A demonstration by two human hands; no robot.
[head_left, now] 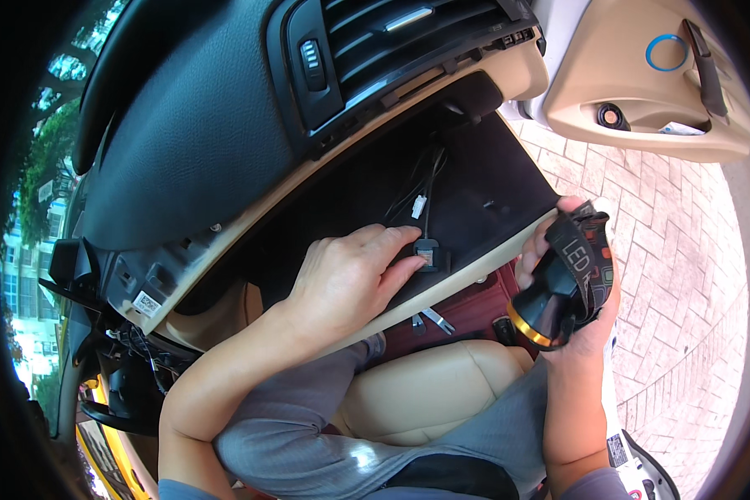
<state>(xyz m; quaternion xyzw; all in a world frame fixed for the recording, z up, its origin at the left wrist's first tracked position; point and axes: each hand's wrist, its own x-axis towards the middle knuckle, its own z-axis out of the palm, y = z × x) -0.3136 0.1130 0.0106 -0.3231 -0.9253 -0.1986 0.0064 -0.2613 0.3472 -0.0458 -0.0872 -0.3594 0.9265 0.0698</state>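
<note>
My left hand (350, 279) reaches into the open glove compartment (325, 192), its thumb and forefinger closed on a small black connector (431, 256) at the end of a dark cable. Just above that, a white plug (419, 206) lies among thin black wires. At the compartment's right edge, my right hand (582, 325) grips a headlamp (550, 304) with a black body, a gold ring and a patterned elastic strap, which hides part of the fingers.
Trimless dashboard edge (154, 279) at left, air vent (408, 29) above. Open beige door (583, 92) at upper right over paving (658, 267). Below are my legs, a beige seat (425, 392) and a maroon floor mat (408, 337) with metal tools (437, 321).
</note>
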